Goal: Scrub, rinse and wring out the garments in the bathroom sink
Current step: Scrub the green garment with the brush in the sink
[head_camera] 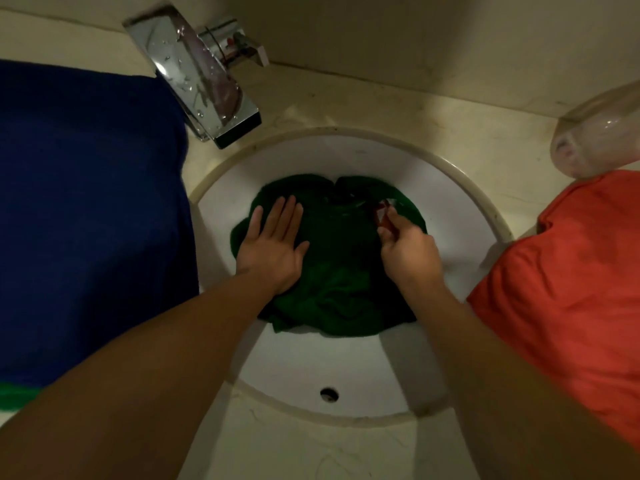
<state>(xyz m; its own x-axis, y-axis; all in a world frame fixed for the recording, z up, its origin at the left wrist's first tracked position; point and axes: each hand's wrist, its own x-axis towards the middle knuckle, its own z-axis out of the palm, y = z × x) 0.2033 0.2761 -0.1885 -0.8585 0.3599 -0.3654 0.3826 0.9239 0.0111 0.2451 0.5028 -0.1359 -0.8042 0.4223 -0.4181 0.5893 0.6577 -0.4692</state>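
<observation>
A dark green garment [341,271] lies bunched in the white round sink [460,216]. My left hand [273,244] lies flat on the garment's left side, fingers straight and together. My right hand [405,247] is over the garment's right side, its fingers curled and pinching a small reddish object [382,213] whose nature I cannot make out. A blue garment [86,209] lies on the counter to the left. An orange garment [568,285] lies on the counter to the right.
A chrome tap [201,77] reaches over the sink's back left rim. A clear plastic bag or container [595,133] sits at the back right above the orange garment. The overflow hole [329,394] shows in the sink's near wall. A beige counter [311,452] surrounds the basin.
</observation>
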